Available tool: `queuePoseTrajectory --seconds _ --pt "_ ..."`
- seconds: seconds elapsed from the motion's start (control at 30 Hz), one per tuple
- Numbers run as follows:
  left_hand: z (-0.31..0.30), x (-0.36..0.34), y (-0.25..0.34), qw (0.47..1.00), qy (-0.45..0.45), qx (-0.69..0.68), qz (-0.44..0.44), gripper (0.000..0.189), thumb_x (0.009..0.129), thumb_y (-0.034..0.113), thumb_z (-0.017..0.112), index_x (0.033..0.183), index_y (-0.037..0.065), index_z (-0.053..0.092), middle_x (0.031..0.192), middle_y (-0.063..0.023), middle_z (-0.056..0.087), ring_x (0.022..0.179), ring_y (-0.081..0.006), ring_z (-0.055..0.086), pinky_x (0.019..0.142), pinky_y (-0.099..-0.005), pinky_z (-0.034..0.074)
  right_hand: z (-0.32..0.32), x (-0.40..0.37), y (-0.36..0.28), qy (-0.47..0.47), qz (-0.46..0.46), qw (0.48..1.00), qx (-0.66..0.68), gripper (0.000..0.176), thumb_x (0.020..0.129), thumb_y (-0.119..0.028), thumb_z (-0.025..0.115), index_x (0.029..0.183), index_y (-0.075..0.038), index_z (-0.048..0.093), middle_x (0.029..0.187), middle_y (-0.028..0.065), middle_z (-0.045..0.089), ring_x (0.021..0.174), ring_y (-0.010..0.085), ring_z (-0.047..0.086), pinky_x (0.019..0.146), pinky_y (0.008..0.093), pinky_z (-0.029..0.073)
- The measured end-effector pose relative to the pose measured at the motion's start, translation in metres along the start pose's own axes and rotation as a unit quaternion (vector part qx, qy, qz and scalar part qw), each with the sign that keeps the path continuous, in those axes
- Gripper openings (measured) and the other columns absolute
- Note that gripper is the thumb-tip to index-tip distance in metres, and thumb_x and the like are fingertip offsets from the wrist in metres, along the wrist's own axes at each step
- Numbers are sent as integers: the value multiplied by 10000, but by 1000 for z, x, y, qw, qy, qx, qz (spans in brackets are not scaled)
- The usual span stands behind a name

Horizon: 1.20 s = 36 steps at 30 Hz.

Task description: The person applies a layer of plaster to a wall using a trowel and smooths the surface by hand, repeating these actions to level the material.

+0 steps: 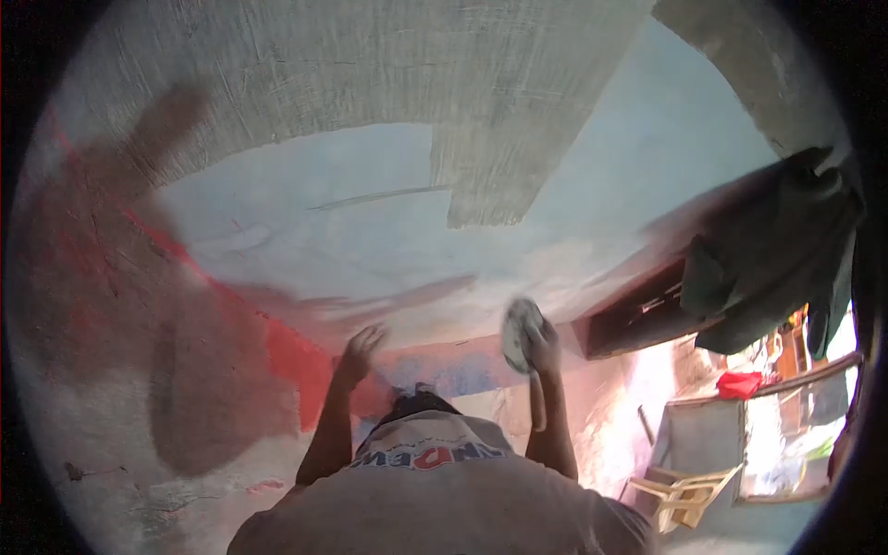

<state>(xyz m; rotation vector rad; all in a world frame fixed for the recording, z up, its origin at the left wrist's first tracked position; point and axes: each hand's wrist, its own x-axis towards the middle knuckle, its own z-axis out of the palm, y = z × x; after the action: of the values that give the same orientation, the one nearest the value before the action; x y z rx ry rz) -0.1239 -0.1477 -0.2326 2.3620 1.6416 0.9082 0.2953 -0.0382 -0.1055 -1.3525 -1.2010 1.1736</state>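
Note:
My left hand (361, 355) is raised in front of me with its fingers apart and nothing in them. It overlaps the red and pale lower part of the wall in this view. In my right hand (544, 344) is a round, pale grey, disc-shaped tool (521, 335), its flat face turned to the left. A thin brownish shaft (537, 403) runs down from it along my forearm. Motion blurs the tool and the hand; I cannot tell its exact kind. Ahead of both hands is a wall (333, 222) with smooth pale-blue areas beside rough grey plaster (490, 185).
At the right, a dark cloth (777, 250) hangs over a dark wooden edge (638, 310). Beyond it are a red cloth (739, 384), a bright framed opening (795, 435) and a pale chair (689, 495). A rough, red-stained wall (213, 370) stands close on the left.

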Motion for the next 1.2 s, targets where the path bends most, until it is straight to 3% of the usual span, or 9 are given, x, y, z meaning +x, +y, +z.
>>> queuePoseTrajectory --seconds 0.03,0.07,0.2,0.43,0.57,0.7,0.93,1.1,1.2 --pt "-9 43 26 944 -36 -321 -70 508 985 110 517 1486 31 548 1523 -153 559 1397 -321 522 1204 -422 384 37 11 -15 -11 -12 999 35 376 981 -197 719 1241 72 686 1113 113 755 983 162 682 879 300 542" --pt "-18 85 51 785 -23 -600 -155 466 1083 156 479 1531 31 503 1551 -133 537 1416 -283 512 1209 -408 378 71 6 -58 -26 -32 998 38 360 981 -190 723 1235 62 682 1074 89 748 957 143 669 843 302 539" --pt "-98 176 150 708 104 -673 -184 574 1096 184 538 1615 18 357 1514 -124 540 1393 -196 507 1162 -333 408 148 8 -117 -102 -58 979 166 335 1006 -116 695 1282 69 650 1091 67 724 1008 130 655 881 277 524" --pt "-123 217 172 738 329 -582 -94 598 1023 8 573 1596 1 401 1529 -140 543 1326 -171 563 1112 -313 440 193 10 -158 -66 -345 926 139 579 1020 -43 667 1552 42 457 1314 121 688 1086 113 647 956 276 534" --pt "-119 230 164 772 374 -503 -98 406 1018 20 608 1420 -37 613 1440 -150 632 1323 -193 586 1127 -322 443 192 19 -165 -120 -244 953 135 438 1003 -64 702 1411 70 614 1321 174 705 1174 167 652 1025 297 512" --pt "-107 234 156 798 385 -453 -102 356 1014 21 619 1360 -60 643 1376 -160 672 1296 -218 617 1127 -344 457 192 31 -157 -89 -320 939 89 426 994 -57 709 1393 70 630 1334 175 703 1188 172 651 1047 306 503" --pt "-116 234 159 810 387 -423 -125 351 1001 22 635 1341 -64 646 1353 -181 675 1267 -228 628 1107 -352 469 195 28 -162 -106 -264 951 124 429 999 -57 705 1402 63 624 1333 175 703 1205 161 638 1062 312 491" --pt "-107 231 151 797 367 -457 -144 348 1014 38 637 1351 -51 632 1303 -101 679 1193 -157 631 1041 -297 493 201 36 -147 -69 -305 942 120 398 987 -83 717 1367 26 669 1199 177 767 1039 113 685 912 281 547" --pt "-131 237 168 809 366 -438 -142 342 1011 33 640 1343 -50 638 1297 -104 681 1188 -160 634 1035 -298 495 192 24 -176 -111 -205 967 103 430 1007 -58 694 1413 60 617 1325 165 707 1174 154 655 1012 285 512"
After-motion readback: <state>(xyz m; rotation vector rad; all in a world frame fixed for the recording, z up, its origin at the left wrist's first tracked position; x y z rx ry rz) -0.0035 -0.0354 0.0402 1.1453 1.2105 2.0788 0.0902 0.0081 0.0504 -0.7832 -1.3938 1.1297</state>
